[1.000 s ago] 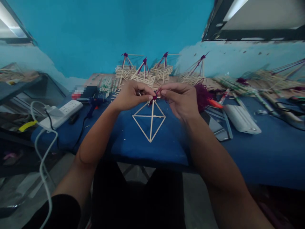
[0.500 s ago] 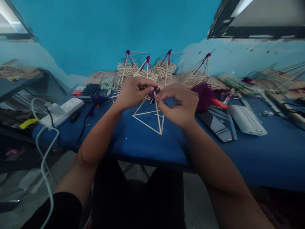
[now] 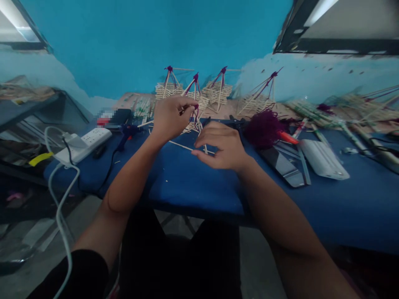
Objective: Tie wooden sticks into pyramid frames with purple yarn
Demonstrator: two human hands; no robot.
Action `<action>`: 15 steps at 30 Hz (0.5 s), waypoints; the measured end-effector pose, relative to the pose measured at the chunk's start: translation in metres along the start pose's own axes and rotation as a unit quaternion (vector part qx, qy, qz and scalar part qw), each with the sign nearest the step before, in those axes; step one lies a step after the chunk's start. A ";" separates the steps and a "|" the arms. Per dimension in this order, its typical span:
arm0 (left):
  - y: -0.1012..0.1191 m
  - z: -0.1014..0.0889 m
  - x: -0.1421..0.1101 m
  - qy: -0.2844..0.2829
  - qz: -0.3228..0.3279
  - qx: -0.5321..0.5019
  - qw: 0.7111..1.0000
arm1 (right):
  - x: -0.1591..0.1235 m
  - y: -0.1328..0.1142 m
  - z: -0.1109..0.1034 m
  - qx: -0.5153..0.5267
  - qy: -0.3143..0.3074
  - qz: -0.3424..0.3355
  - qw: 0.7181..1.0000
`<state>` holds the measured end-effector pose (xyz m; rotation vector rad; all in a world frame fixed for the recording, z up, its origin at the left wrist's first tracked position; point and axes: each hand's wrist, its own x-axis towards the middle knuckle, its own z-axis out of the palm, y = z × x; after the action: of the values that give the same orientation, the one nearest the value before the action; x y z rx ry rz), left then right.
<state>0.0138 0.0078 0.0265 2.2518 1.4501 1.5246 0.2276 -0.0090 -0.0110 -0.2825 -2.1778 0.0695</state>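
Note:
My left hand (image 3: 170, 118) is closed in a pinch on the purple-wrapped top joint of a thin wooden stick frame (image 3: 190, 124), held above the blue table (image 3: 193, 187). The frame's sticks slope down and pass behind my right hand (image 3: 220, 146). That hand hovers just below the joint, palm down, fingers curled loosely and apart, with nothing seen in it. A ball of purple yarn (image 3: 263, 128) lies right of it.
Several finished stick structures with purple tops (image 3: 195, 89) stand at the table's far edge. A white power strip (image 3: 84, 143) and a blue glue gun (image 3: 126, 133) are at the left. A phone (image 3: 282, 164), a white box (image 3: 324, 158) and loose sticks lie at the right.
My right hand let go of the purple joint and dropped lower, opening. My left hand lifted the frame's top and tilted it; the frame now lies flatter behind my right hand.

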 end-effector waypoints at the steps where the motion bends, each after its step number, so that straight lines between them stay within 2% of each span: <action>1: 0.000 0.000 0.000 -0.002 0.001 -0.004 1.000 | 0.000 -0.001 -0.001 0.022 0.011 0.022 0.999; 4: -0.001 0.002 0.000 -0.007 0.004 -0.034 0.999 | 0.002 -0.001 -0.005 0.047 0.088 0.142 0.985; 7: 0.000 0.002 0.000 -0.015 0.002 -0.074 0.997 | 0.003 0.007 -0.011 0.063 0.143 0.264 0.952; 9: 0.000 0.002 0.000 -0.020 -0.002 -0.093 0.995 | 0.003 0.015 -0.013 0.108 0.112 0.327 0.932; 12: 0.000 0.000 0.000 -0.024 -0.004 -0.122 0.992 | 0.002 0.023 -0.012 0.213 0.017 0.399 0.891; 15: 0.000 -0.001 0.001 -0.033 0.001 -0.153 0.988 | 0.000 0.025 -0.008 0.299 -0.033 0.418 0.857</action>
<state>0.0130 0.0079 0.0281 2.1005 1.1075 1.5366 0.2390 0.0149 -0.0102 -0.8419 -1.8239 1.2280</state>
